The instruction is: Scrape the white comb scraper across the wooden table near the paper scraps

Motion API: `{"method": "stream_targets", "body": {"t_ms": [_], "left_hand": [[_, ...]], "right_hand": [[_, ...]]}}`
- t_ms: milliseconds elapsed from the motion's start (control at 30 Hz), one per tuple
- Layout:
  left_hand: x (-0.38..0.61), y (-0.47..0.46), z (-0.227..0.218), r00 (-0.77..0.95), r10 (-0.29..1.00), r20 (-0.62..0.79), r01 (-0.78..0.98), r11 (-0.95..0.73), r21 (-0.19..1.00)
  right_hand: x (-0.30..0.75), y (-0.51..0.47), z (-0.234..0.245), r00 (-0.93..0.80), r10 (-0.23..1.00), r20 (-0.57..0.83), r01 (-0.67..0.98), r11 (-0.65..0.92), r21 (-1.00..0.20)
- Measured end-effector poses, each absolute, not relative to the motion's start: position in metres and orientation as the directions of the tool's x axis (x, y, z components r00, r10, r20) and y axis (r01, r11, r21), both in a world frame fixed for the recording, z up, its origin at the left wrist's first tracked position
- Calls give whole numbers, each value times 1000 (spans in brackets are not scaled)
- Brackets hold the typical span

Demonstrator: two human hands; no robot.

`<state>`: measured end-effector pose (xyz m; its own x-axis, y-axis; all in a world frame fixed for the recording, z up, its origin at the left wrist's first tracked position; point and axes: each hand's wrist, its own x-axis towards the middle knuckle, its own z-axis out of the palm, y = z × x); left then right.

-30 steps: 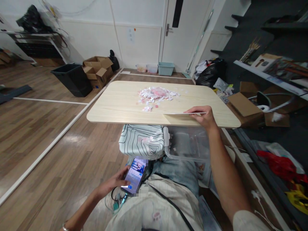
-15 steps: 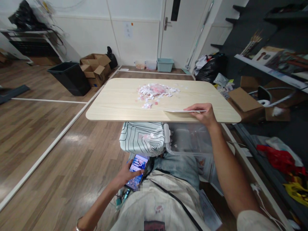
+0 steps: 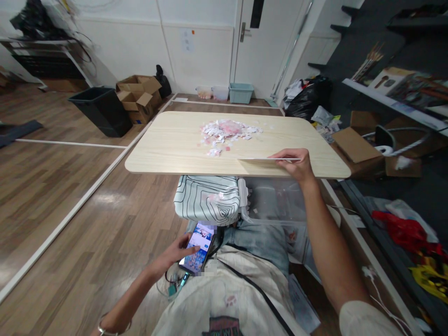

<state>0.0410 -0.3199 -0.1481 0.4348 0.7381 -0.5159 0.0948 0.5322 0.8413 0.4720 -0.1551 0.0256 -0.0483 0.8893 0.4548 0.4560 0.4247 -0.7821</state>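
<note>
Pinching card [image 3: 257, 159] in right hand [image 3: 297, 161], seemingly paused; touching phone [image 3: 194, 262] with left hand [image 3: 171, 253], unclear whether holding, reaching less far across now.

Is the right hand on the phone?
No, the right hand holds a thin white sheet, while the left hand touches the phone.

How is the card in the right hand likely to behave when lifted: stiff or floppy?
The card is probably fairly stiff: gripped toward one end by the right hand, it shows a straight edge. It looks thin, so it's likely light.
</note>
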Motion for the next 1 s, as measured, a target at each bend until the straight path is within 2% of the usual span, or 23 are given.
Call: {"method": "stream_targets", "body": {"t_ms": [133,367,567,700,1000], "left_hand": [[11,-318,-155,623,646,-441,48,530,846],[-3,-307,-180,705,583,-404,110,472,875],[0,-309,-168,693,609,-386,-1,536,844],[8,-313,-158,622,638,-454,-72,624,778],[25,-315,-162,502,694,-516,-42,615,787]], "right_hand": [[473,-155,26,-46,889,456,470,422,-775],[473,-155,24,-44,884,465,468,429,-773],[473,-153,25,-40,878,477,509,428,-746],[473,-151,27,-36,869,493,559,427,-711],[460,-158,37,-38,883,468,604,394,-693]]}}
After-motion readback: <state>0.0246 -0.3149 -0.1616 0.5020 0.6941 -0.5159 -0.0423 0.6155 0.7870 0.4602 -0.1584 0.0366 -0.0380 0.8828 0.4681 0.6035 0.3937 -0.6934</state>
